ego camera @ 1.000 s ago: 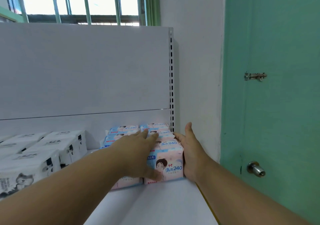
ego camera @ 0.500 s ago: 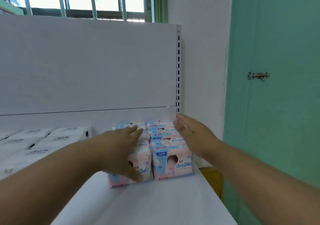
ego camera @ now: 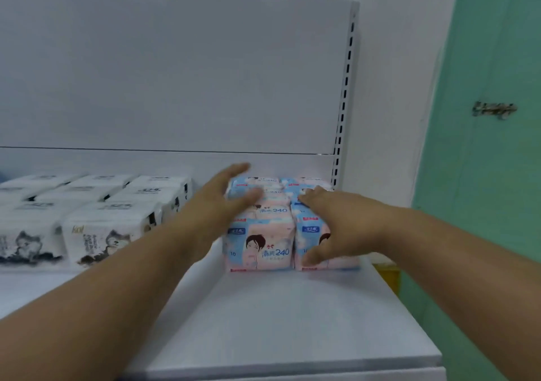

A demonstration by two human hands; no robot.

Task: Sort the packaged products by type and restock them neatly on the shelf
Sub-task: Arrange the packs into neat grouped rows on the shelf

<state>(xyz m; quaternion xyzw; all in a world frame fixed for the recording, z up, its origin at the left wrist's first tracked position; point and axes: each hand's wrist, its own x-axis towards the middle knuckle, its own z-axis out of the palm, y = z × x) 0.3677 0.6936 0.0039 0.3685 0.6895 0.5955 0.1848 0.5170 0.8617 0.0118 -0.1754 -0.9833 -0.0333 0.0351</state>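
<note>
Centre frame, left hand [ego camera: 218,205] and right hand [ego camera: 336,228], fingers spread, square 2 rows of pink packs [ego camera: 260,243]; white packs [ego camera: 96,228] at left appear shelved.

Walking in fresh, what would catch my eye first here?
Two bare hands on a block of pink-and-blue packs at the right end of the white shelf: the left hand against its left side, the right hand draped over its front right pack. To the left stand white packs with a dog drawing; a green door is at far right.
</note>
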